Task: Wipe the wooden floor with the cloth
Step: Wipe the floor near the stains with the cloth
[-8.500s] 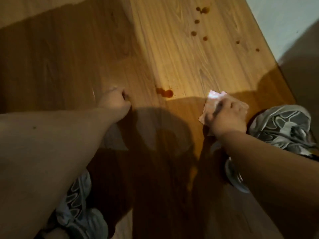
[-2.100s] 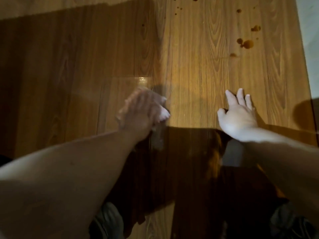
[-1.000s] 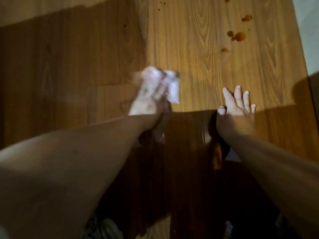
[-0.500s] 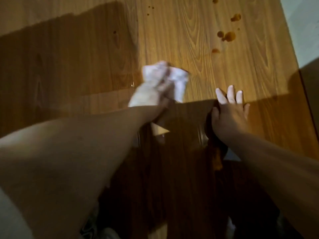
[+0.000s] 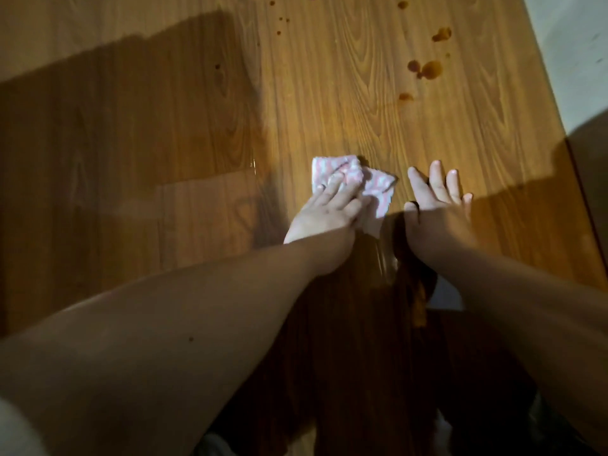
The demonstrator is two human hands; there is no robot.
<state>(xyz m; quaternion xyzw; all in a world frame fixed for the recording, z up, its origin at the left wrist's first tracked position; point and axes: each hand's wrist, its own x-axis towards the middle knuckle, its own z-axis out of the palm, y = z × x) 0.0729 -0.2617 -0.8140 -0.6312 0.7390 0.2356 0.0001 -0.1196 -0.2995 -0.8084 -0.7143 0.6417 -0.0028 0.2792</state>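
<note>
Warm wood-grain planks make up the wooden floor (image 5: 329,93), glossy enough to throw back a glint of light, with a pale wall (image 5: 575,44) along its right edge and the person's own shadow across the near half. The cloth (image 5: 380,185) lies on the lit boards right at the shadow's edge. It is a thin, soft rag with a pink and white pattern, crumpled into a rough square. The left hand (image 5: 329,209) presses it down, its fingers (image 5: 332,189) laid fairly straight and close together on top, not gripping as far as I can see. The right hand (image 5: 434,205) rests just beside the cloth, flat on the bare floor, its fingers (image 5: 436,179) spread as a prop for the body's weight. I judge the wiping to be mid-stroke, with this patch about done. Ahead and to the right, well apart from the cloth, sit the brown blotches (image 5: 427,69), wet-looking and rounded, and a scatter of smaller drops (image 5: 279,23) lies farther up. The next move probably calls for sliding the cloth forward and rightward onto those blotches under firm, even pressure. Folding it to a clean face would likely keep it from smearing the liquid along the slick grain.
</note>
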